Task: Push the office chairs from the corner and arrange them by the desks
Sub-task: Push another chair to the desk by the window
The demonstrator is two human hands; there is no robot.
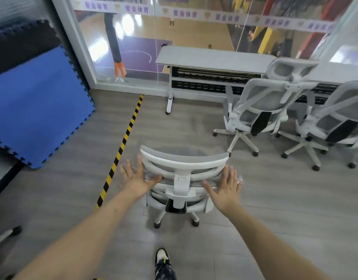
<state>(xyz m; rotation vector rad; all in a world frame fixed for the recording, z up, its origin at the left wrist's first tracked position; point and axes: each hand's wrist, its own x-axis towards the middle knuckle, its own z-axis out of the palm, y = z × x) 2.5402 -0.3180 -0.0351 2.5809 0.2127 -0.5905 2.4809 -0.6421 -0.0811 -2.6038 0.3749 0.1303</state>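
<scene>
Mid-floor, short of the desk (212, 57), the chair (184, 174) is waiting on castors. Both hands, left (136, 179) and right (226, 188), are pressing flat, fingers spread wide, on its backrest. It's looking light and free-rolling; pushing at the stiff frame is probably best.

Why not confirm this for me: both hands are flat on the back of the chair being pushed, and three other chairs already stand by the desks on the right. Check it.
One detail is wrong. The head view shows two chairs by the desk on the right, not three: the nearer chair and the farther chair. The rest holds: the left hand and the right hand press flat, fingers straight, on the back of the pushed chair.
</scene>
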